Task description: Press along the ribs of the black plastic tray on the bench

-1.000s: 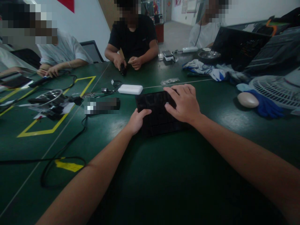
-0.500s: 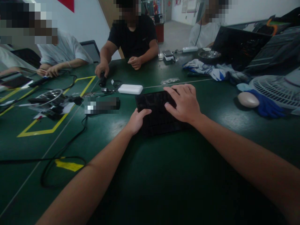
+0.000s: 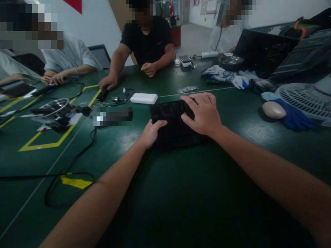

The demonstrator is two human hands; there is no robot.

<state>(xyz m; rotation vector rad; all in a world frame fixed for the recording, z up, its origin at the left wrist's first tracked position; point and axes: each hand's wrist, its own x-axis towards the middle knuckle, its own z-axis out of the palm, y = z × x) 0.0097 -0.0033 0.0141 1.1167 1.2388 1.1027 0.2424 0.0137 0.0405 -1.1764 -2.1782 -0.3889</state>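
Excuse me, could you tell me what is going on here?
The camera wearer's left hand grips the left edge of a black tablet-like slab, thumb on top, while the right hand lies over its upper right part. What looks like a white power bank sits beyond. Across the table, a co-worker in black holds a dark object.

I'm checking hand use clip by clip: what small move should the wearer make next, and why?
Perhaps slide the right hand toward the right edge of the black slab: it covers part of the upper face, while the left hand is at the left edge, thumb on top, and seems able to steady it.
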